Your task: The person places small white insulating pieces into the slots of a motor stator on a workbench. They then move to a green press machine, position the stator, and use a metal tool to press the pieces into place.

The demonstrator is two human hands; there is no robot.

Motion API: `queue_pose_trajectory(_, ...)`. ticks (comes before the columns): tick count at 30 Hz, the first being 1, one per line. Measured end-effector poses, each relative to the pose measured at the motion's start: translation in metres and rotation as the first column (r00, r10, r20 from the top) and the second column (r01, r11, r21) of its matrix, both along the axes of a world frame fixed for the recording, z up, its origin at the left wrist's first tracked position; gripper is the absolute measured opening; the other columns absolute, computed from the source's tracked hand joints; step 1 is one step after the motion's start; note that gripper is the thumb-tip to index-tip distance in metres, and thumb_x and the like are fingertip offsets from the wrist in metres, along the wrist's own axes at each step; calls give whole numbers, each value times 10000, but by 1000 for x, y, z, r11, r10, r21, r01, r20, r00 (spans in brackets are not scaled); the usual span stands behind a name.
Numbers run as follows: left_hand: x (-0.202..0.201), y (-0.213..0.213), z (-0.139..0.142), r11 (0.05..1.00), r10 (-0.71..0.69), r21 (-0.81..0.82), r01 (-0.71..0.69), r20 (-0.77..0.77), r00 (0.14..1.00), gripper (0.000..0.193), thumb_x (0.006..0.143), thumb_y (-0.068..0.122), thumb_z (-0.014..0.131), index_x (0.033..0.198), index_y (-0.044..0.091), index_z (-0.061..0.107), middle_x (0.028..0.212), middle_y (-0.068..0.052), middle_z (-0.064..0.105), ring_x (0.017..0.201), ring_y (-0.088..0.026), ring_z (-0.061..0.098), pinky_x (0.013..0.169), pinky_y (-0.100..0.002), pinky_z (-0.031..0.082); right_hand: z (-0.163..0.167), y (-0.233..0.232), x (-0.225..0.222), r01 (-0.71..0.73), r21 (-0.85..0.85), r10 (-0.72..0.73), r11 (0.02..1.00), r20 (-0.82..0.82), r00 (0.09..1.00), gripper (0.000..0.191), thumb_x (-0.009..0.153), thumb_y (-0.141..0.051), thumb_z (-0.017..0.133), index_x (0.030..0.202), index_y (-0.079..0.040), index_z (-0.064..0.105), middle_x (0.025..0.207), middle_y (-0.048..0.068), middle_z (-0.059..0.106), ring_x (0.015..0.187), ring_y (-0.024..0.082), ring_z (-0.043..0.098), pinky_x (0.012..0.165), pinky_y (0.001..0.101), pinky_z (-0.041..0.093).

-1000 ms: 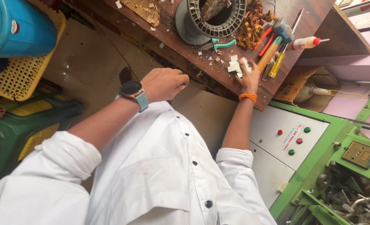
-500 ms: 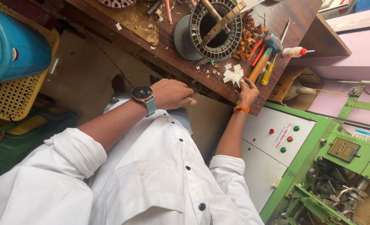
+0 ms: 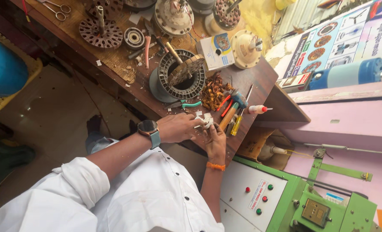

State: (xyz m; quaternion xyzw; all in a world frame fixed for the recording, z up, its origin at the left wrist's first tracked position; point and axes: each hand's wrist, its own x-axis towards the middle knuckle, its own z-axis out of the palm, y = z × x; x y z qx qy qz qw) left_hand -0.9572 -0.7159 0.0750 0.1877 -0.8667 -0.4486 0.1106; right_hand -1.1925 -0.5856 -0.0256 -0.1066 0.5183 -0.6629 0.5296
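Both my hands meet at the near edge of a brown wooden workbench [image 3: 260,77]. My left hand [image 3: 180,127], with a watch on its wrist, pinches small white paper pieces [image 3: 204,120]. My right hand [image 3: 214,139], with an orange band on the wrist, holds the same white pieces from below. Just beyond them lie a wooden-handled hammer [image 3: 232,109] and screwdrivers [image 3: 238,122]. A round grey motor stator [image 3: 178,79] stands a little further back, with a heap of copper wire [image 3: 214,92] beside it.
More motor parts [image 3: 100,32], scissors [image 3: 55,6], a small box [image 3: 217,49] and a white glue bottle [image 3: 257,109] lie on the bench. A green machine with a button panel [image 3: 260,197] stands to my right. A blue drum [image 3: 4,68] sits at left.
My left hand moved from my lap side over to the right hand and took hold of the white pieces. The view shifted to show more of the bench.
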Motion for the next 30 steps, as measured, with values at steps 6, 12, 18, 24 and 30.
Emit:
queue_pose_trajectory(6,-15,-8,22,996,-88,-25,84,-334,939,436,836,172,754,1255,144,633,1095,-78,617,1053,-292,633,881,-432,547,78,4,50,-84,-197,103,977,85,991,146,992,-95,627,1119,-78,555,1020,54,661,918,163,723,727,294,613)
queue_pose_trajectory(12,6,-30,52,964,-137,-266,17,-442,886,333,858,260,768,1151,133,675,1078,-65,616,1036,-268,616,877,-387,545,120,-16,77,-187,-351,185,918,-41,982,121,1117,-103,631,1117,-34,531,934,68,628,660,52,576,582,164,488)
queue_pose_trajectory(18,22,-37,77,949,-80,-292,-116,-583,809,218,936,190,736,976,37,585,1013,-86,582,1013,-288,585,889,-403,535,136,-32,107,-47,-286,-159,957,-654,739,270,1067,-230,673,1097,17,568,920,25,607,770,35,597,656,195,513)
queue_pose_trajectory(24,18,-36,81,974,175,5,-226,-654,736,207,920,106,739,896,30,548,902,-98,569,899,-288,592,778,-416,511,134,-50,125,-39,-519,-358,854,-640,680,342,1018,-249,706,1141,64,641,1110,107,671,1025,131,676,908,288,592)
queue_pose_trajectory(30,13,-24,68,943,314,124,-310,-646,695,202,886,55,747,893,29,547,856,-89,558,835,-282,586,738,-410,497,130,-54,117,31,-470,-366,882,-643,673,167,969,-46,754,1000,107,696,1118,202,718,913,155,672,816,256,559)
